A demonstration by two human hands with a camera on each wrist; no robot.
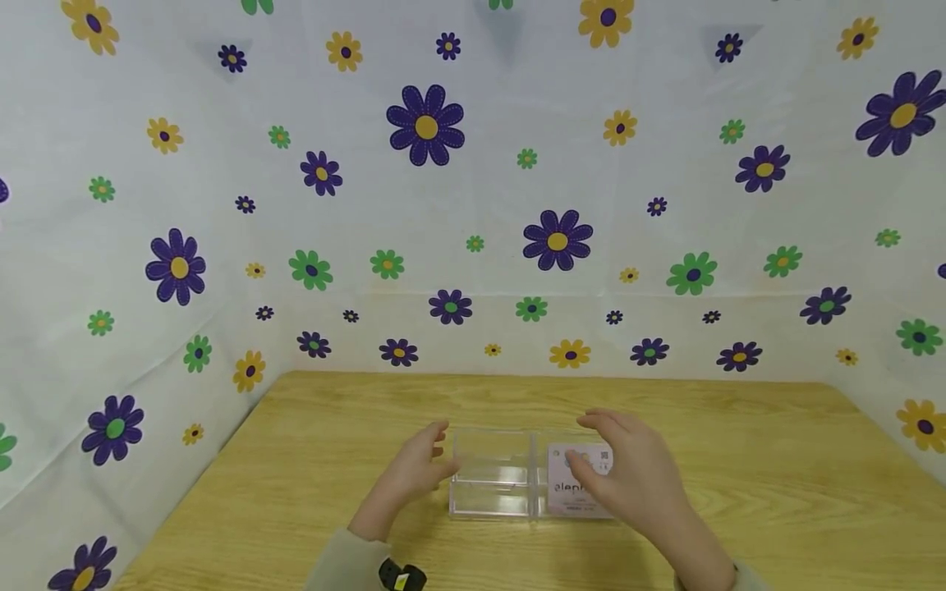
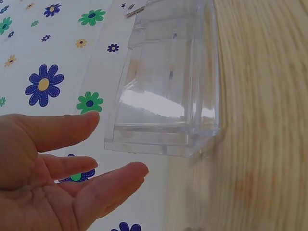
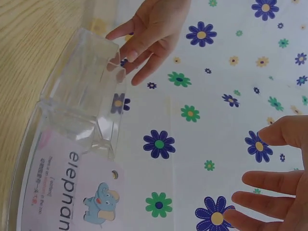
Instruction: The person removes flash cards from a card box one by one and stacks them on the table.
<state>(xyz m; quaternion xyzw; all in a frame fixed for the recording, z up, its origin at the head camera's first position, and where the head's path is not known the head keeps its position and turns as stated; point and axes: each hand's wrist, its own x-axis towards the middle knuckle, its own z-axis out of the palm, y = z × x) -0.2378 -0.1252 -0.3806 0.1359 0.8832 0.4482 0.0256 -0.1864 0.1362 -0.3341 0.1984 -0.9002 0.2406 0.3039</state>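
Observation:
A clear plastic box [image 1: 491, 460] lies opened out on the table, its two halves side by side. In the right half sits a pale pink card [image 1: 572, 497] with an elephant picture and the printed word "elephan", its end out of view. Left of the box, my left hand [image 1: 410, 474] has its fingers spread; the left wrist view shows a small gap between them and the box edge [image 2: 154, 148]. My right hand [image 1: 639, 472] is over the right side, hiding part of the card in the head view. Its fingers [image 3: 269, 183] are apart and hold nothing.
The wood-grain table [image 1: 355, 402] runs back to a white cloth [image 1: 473, 189] printed with purple, green and yellow flowers. That cloth also rises on the left and right sides. A dark watch-like band [image 1: 401, 574] is at the left sleeve.

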